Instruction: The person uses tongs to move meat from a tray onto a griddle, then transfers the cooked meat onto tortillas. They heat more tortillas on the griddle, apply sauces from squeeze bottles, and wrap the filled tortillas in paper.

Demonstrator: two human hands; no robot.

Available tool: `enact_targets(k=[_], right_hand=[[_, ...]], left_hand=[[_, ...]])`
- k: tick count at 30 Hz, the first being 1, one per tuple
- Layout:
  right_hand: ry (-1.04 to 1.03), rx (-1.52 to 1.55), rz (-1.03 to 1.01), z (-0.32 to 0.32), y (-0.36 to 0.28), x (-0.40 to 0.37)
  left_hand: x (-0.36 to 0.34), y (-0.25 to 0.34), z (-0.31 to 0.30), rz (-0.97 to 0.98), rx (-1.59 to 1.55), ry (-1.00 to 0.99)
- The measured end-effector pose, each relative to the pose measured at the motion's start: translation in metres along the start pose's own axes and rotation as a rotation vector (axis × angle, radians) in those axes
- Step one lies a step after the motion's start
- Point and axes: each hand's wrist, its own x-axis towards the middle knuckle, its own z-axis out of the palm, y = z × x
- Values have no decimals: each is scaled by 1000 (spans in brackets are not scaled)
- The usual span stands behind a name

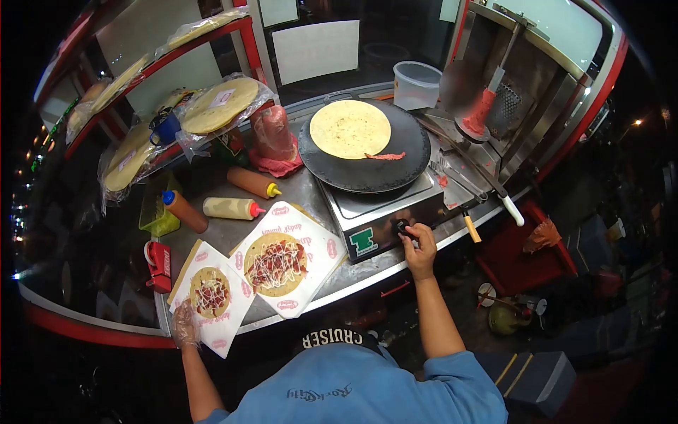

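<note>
My right hand has its thumb and fingers closed round the black knob on the front of the steel stove. My left hand, in a clear plastic glove, holds the left edge of a printed paper wrapper. On that wrapper lies a small flatbread with meat and white sauce. Beside it a larger topped flatbread rests on another wrapper. A plain flatbread lies on the round black griddle, with a meat strip at its edge.
Sauce bottles lie left of the stove, near a red box. Bagged flatbreads sit on the left shelf. At right are a meat spit, a long white-handled knife and a clear tub.
</note>
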Motion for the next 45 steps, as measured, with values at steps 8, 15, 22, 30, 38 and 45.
enact_targets(k=[8, 15, 22, 30, 38, 45], right_hand=[[-3, -56, 22, 2, -1, -3], [201, 234, 155, 32, -80, -37], [-705, 512, 92, 200, -235, -27], [-1067, -173, 50, 435, -294, -30], [-1272, 99, -152, 433, -287, -11], [-1158, 177, -258, 352, -311, -43]], left_hand=[[2, 53, -25, -280, -246, -36], [-2, 17, 2, -71, -898, 43], [10, 59, -38, 426, 25, -77], [22, 33, -30, 748, 122, -146], [44, 27, 32, 501, 225, 221], [10, 82, -15, 824, 268, 216]])
